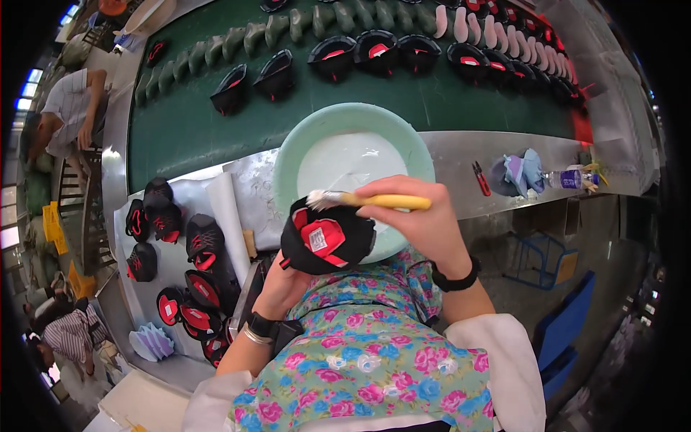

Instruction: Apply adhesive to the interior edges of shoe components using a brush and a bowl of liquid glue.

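My left hand (288,282) grips a black shoe upper (347,248) with a red lining and a pale label inside, tilted so its opening faces up. Some of the left fingers are hidden beneath it. My right hand (426,225) pinches a yellow-handled paintbrush (347,199) lying nearly level over the far edge of the upper. Its whitish bristles point left; whether they touch the upper I cannot tell. Just beyond both hands stands a pale green basin (286,155) with milky white liquid (351,160) in it.
Black-and-red shoe uppers (203,288) lie on the metal table at left. A green conveyor belt (180,137) carries rows of uppers, dark green shoe lasts (277,29) and pinkish insoles (475,29). Red-handled pliers (481,178) and a plastic bottle (565,179) lie at right. Other people work at far left.
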Tool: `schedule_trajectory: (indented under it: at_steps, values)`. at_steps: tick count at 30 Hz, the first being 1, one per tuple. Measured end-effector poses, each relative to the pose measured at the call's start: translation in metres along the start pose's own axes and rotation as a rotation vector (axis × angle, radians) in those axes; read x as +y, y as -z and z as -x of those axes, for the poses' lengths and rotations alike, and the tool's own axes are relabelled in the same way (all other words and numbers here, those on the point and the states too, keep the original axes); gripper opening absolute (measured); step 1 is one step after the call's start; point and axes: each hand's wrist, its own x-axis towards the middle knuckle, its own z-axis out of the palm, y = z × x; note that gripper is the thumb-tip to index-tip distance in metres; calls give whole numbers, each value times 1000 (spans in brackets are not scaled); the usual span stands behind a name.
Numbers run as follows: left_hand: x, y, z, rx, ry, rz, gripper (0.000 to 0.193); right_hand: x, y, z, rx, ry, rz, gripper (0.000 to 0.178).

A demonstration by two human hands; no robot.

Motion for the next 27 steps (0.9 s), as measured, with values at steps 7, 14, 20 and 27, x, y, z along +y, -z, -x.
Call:
schedule_trajectory:
  at_steps: [7, 14, 20, 27]
  values:
    - [2, -19, -10, -65, -112, -44, 49, 33, 10, 9, 256, -51, 145, 14]
    - [5, -14, -15, 45, -282, -206, 55, 8, 5, 38, 198, -351, 236, 19]
    - [6, -6, -21, -59, -384, -212, 57, -30, 5, 45, 63, -132, 60, 16]
    - [21, -31, -12, 94, -322, -129, 40, 7, 25, 15, 163, -127, 248, 12]
